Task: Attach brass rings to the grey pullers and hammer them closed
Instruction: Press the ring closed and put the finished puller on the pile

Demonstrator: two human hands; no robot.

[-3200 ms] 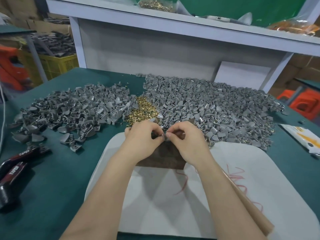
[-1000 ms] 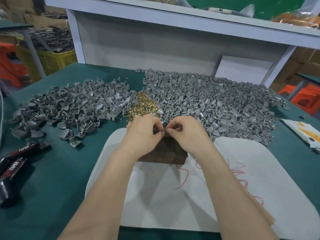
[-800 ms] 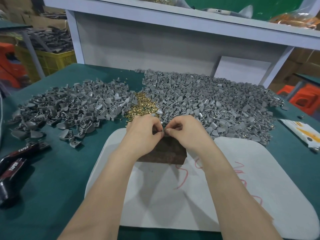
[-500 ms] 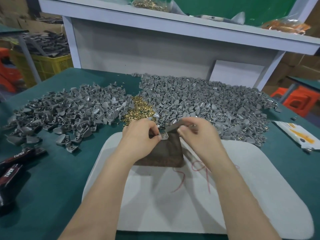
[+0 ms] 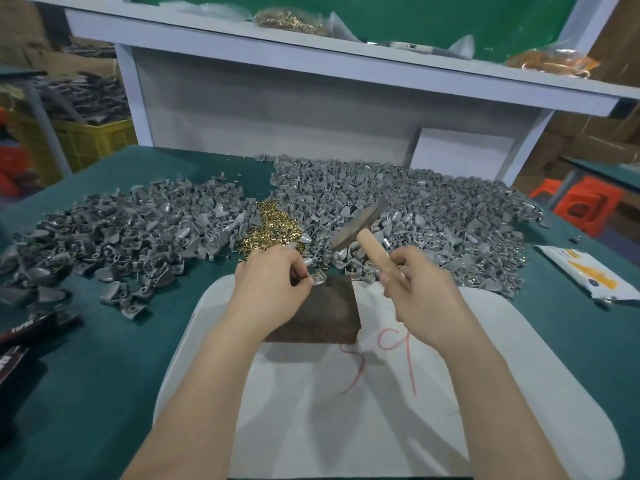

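Brass-ringed piece under test: my left hand [image 5: 273, 285] pinches one grey puller [image 5: 318, 279] between thumb and fingertips. It holds the puller flat on the far edge of the dark block [image 5: 329, 313], so the blow lands on something hard rather than on the white pad [image 5: 398, 410] beneath. Meanwhile my right hand [image 5: 419, 296] is curled round the wooden handle of the hammer [image 5: 369, 244], with the head raised and tilted above the puller, not touching it. My fingertips sit just beside the strike spot, so I judge a short tap safest. Loose brass rings [image 5: 270, 226] lie heaped on the table [image 5: 86, 375] between the left pile [image 5: 121, 237] and the right pile [image 5: 433, 216], near my left hand for quick reach. Ring closure: too small to tell.
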